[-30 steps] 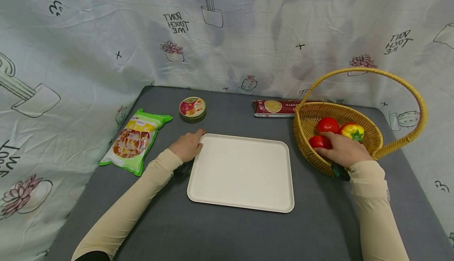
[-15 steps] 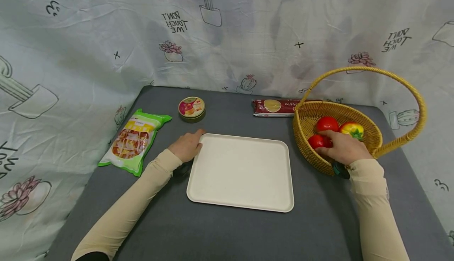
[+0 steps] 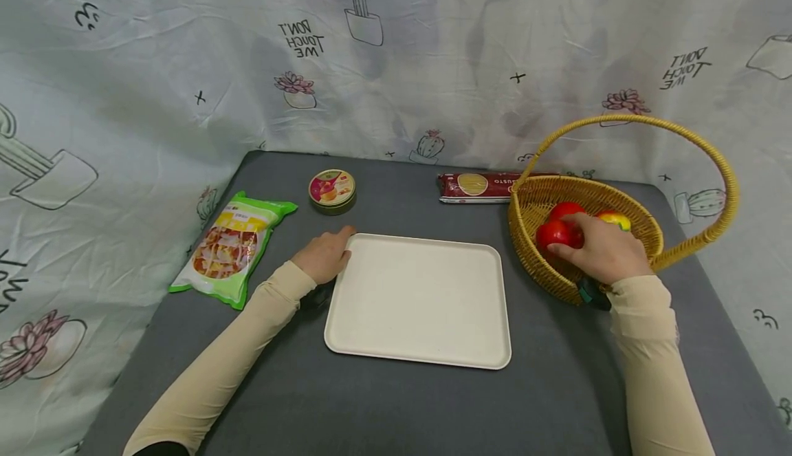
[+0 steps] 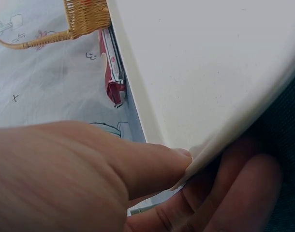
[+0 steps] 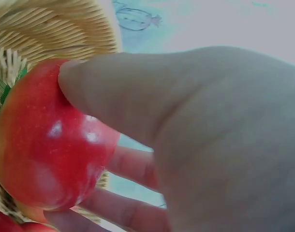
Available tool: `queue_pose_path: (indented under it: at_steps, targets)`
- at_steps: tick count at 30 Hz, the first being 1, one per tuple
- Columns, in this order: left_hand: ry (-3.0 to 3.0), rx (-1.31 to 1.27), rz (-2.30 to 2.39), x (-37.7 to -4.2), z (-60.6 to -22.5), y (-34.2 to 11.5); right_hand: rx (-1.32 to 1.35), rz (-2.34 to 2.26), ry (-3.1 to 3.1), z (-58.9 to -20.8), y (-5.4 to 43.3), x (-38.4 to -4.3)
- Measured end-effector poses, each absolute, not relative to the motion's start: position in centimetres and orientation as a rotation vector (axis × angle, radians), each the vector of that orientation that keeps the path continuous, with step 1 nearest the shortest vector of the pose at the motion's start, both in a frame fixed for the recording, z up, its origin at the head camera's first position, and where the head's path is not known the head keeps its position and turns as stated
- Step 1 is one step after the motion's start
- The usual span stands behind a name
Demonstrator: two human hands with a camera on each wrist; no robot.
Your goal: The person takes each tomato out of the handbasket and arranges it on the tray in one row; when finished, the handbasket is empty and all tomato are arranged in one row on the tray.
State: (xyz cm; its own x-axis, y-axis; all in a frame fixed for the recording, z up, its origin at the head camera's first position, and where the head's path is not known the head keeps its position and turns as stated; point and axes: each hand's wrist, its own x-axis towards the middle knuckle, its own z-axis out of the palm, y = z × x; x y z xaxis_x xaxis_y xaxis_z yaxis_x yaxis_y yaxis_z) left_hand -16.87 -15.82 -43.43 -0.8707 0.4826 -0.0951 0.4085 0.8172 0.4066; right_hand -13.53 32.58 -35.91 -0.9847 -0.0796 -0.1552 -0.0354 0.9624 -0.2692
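Note:
In the head view my left hand [image 3: 322, 256] pinches the far left corner of a white rectangular tray [image 3: 421, 301]. The left wrist view puts the thumb [image 4: 162, 162] on top of the rim and curled fingers beneath it. My right hand [image 3: 609, 248] is inside a yellow wicker basket [image 3: 526, 253] and grips a glossy red apple [image 3: 553, 235]. In the right wrist view, thumb and fingers are round the apple [image 5: 51, 140]. Behind it in the basket are another red fruit [image 3: 566, 209] and a red-yellow bell pepper [image 3: 615, 219], both partly hidden.
A green and yellow snack bag [image 3: 232, 250] lies left of the tray. A round tin [image 3: 332, 190] stands behind it. At the back, a dark red packet [image 3: 473, 186] lies partly behind the basket. The basket's tall handle [image 3: 711, 150] arches over the right side.
My right hand has closed round the apple and raised it slightly within the basket. My left hand keeps its hold on the tray corner. The head view has shifted a little.

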Motion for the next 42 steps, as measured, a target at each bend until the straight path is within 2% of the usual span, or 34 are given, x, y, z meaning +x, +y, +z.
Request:
queue_pose_path:
  at_steps: [9,21,31,42]
  targets:
    - [2.802,0.711,0.573,-16.8,-43.3,-15.9,-0.161,-0.451,3.1,-33.7,30.8,-12.0]
    - [2.804,0.735,0.566,-17.1,-43.7,-15.8,-0.411,-0.483,3.189,-31.3,23.8,-10.2]
    - [2.788,0.65,0.524,-17.3,-43.3,-15.5,-0.835,-0.458,3.145,-33.7,16.7,-10.3]
    - [2.786,0.651,0.552,-17.3,-43.3,-15.5,-1.123,-0.376,2.943,-37.2,9.2,-9.9]
